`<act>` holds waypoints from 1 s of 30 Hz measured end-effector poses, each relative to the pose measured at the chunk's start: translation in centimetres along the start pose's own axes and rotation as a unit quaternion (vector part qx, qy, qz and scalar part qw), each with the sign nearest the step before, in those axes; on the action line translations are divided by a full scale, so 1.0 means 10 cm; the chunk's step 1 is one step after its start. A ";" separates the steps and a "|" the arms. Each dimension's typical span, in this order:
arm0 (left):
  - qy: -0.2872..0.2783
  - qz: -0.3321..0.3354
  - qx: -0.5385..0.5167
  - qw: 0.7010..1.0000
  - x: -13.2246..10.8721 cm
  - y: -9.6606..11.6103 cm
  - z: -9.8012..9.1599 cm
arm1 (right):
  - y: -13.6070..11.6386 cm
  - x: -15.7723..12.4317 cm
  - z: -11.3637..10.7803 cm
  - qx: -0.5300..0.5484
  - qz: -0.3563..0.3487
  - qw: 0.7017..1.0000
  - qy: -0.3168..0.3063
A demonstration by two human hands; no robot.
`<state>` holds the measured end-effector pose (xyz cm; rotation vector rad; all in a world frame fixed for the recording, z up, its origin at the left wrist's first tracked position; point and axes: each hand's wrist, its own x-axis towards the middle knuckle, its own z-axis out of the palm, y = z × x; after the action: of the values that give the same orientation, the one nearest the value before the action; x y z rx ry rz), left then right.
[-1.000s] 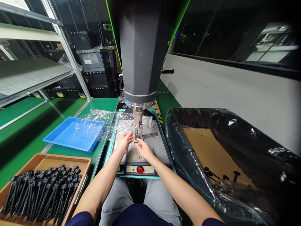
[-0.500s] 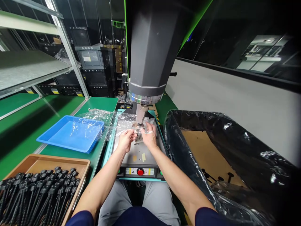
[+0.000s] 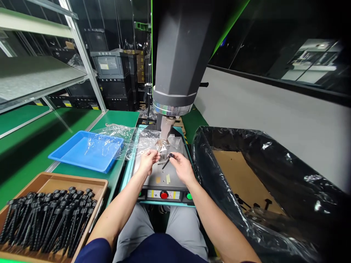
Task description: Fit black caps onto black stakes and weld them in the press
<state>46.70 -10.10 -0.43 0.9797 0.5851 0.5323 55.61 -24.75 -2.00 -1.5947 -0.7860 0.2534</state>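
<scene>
My right hand (image 3: 184, 168) pinches a black rod with a round cap (image 3: 166, 161) near its capped end; the rod slants down to the left over the machine's metal plate. At the fingertips of my left hand (image 3: 148, 162), closed in a pinch, is clear plastic film (image 3: 145, 140), which stretches from the left bench across the plate. Just beyond both hands, the pale metal tool head (image 3: 166, 128) of the press points down at a small metal fixture (image 3: 162, 143), partly covered by the film.
On the left, a brown tray (image 3: 105, 181) holds many black capped rods, behind it a blue tray (image 3: 74, 148). A black-plastic-lined bin (image 3: 203, 146) with several rods inside stands right. The press front carries a red button (image 3: 163, 195) and a green button (image 3: 189, 196).
My right hand has drawn back from the fixture, toward me and to the right, and a black rod now shows in it. My left hand stays nearly in place, still pinched.
</scene>
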 end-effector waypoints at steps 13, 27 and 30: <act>-0.099 0.120 0.231 0.961 -0.96 -0.32 -0.28 | -0.39 -0.71 0.04 -0.014 -0.084 0.996 -0.029; -0.146 0.062 0.208 0.965 -1.50 -0.17 -0.34 | -0.44 -0.81 0.29 0.205 0.130 0.952 -0.188; -0.127 0.061 0.206 0.968 -1.54 -0.15 -0.38 | -0.45 -0.83 0.40 0.231 0.161 0.939 -0.200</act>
<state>33.20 -18.57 -0.05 1.4616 0.4109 0.3909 45.61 -26.67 -0.82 -1.2243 -0.6981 0.9545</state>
